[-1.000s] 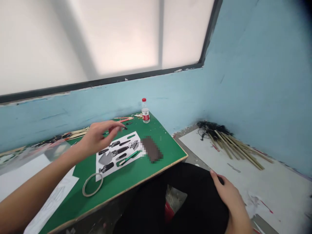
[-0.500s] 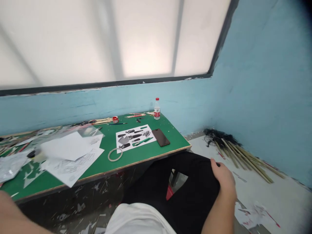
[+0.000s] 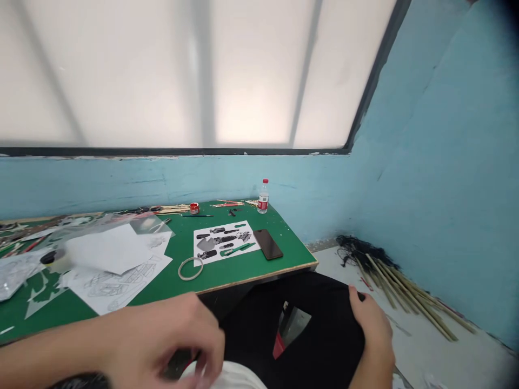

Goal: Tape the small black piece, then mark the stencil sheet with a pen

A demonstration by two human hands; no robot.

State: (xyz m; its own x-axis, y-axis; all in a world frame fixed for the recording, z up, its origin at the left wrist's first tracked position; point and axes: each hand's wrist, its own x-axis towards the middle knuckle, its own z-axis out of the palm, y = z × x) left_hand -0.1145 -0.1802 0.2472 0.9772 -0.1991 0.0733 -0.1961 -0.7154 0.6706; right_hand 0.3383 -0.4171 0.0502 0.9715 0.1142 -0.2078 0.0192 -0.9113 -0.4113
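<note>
My left hand (image 3: 182, 335) is at the lower left, in front of the table edge and above the white cloth (image 3: 239, 375) at my waist. Its fingers are curled down and drawn together, slightly blurred; whatever they hold, if anything, cannot be made out. My right hand (image 3: 371, 324) is at the right edge of the black cloth (image 3: 324, 324) over my lap, thumb on top and fingers closed round the edge, mostly hidden. Within the black cloth shows a small angular grey and red patch (image 3: 290, 327); I cannot tell whether it is an opening.
The green table (image 3: 227, 270) bears a printed sheet (image 3: 227, 259), phone (image 3: 268, 244), tape roll (image 3: 190, 278), water bottle (image 3: 263, 199), red paint jar (image 3: 194, 208), brush (image 3: 197, 216) and loose papers (image 3: 117, 286). Bamboo strips (image 3: 409, 297) lie on the floor at right.
My left hand has come in from the lower left edge toward my waist, its fingers now visible. My right hand stays on the black cloth's edge. The view has tilted up slightly.
</note>
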